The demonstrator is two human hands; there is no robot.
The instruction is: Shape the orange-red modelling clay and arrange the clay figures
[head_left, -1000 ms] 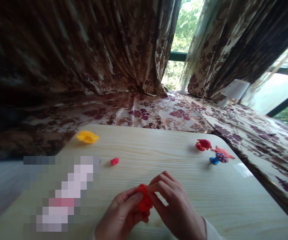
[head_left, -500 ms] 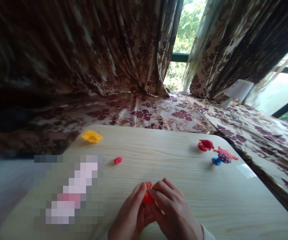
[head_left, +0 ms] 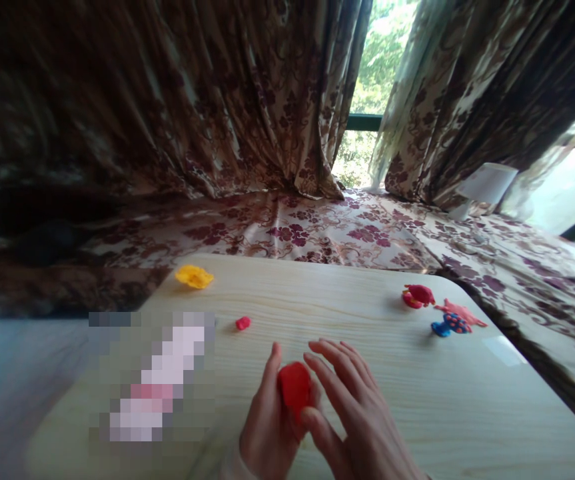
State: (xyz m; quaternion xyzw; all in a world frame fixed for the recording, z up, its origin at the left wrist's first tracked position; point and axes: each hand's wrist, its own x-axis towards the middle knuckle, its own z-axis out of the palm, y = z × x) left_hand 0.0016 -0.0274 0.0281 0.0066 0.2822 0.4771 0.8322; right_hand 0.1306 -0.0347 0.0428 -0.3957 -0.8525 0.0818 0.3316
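A lump of red modelling clay point(head_left: 294, 389) is pressed between my two palms, low in the middle of the view, just above a pale wooden table point(head_left: 347, 313). My left hand point(head_left: 268, 424) cups it from the left with the thumb up. My right hand point(head_left: 354, 410) lies against its right side, fingers stretched out and a little apart.
On the table lie a small pink clay bit point(head_left: 242, 323), a flat yellow clay piece point(head_left: 194, 276), and at the right a red figure point(head_left: 418, 295), a pink figure point(head_left: 460, 312) and a blue spotted one point(head_left: 448, 326). Floral cloth and curtains point(head_left: 247, 107) lie beyond.
My fingers have gone from pinching the red clay to lying flat, with the lump now held between the palms and looking rounder. The view has shifted a little to the left.
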